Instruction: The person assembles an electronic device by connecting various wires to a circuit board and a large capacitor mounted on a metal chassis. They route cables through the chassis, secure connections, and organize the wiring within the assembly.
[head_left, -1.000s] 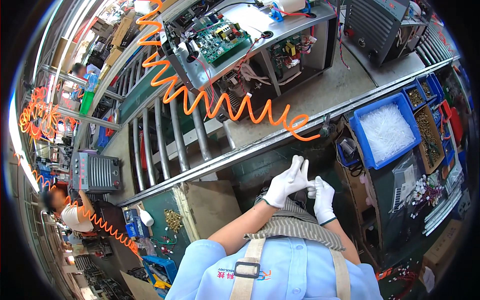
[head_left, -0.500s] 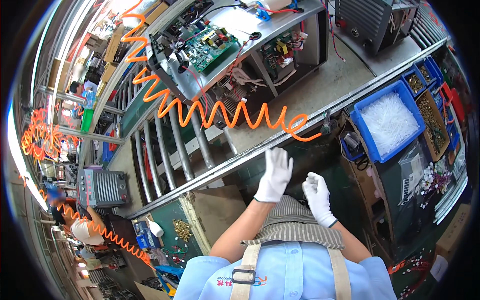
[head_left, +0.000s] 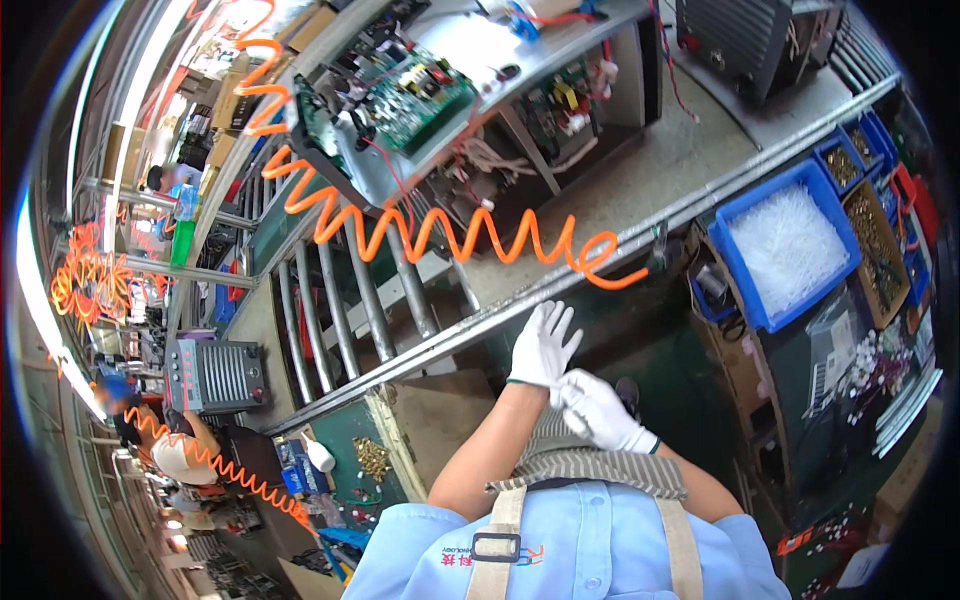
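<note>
Both my hands wear white work gloves with dark-edged cuffs. My left hand (head_left: 545, 345) is raised below the metal rail of the bench, fingers spread, holding nothing. My right hand (head_left: 600, 412) is closed at the left wrist, its fingertips pinching the cuff of the left glove (head_left: 538, 374). Beyond the left hand, an orange coiled hose (head_left: 480, 238) hangs across the bench front, its free end close to the rail. Neither hand touches it. Behind the hose stands an opened metal machine housing (head_left: 550, 170) with a green circuit board (head_left: 425, 100) on top.
At right, a blue bin (head_left: 790, 250) holds clear thin plastic pieces, beside a cardboard tray (head_left: 875, 255) of brass-coloured hardware. Metal rollers (head_left: 365, 290) run left of the bench. A grey machine (head_left: 215, 375) stands farther left near another person (head_left: 185, 455). A dark machine (head_left: 750, 50) stands far right.
My right hand has moved left and down to meet the left wrist, closing at the glove cuff. My left hand has shifted slightly left and down, its fingers spreading wider.
</note>
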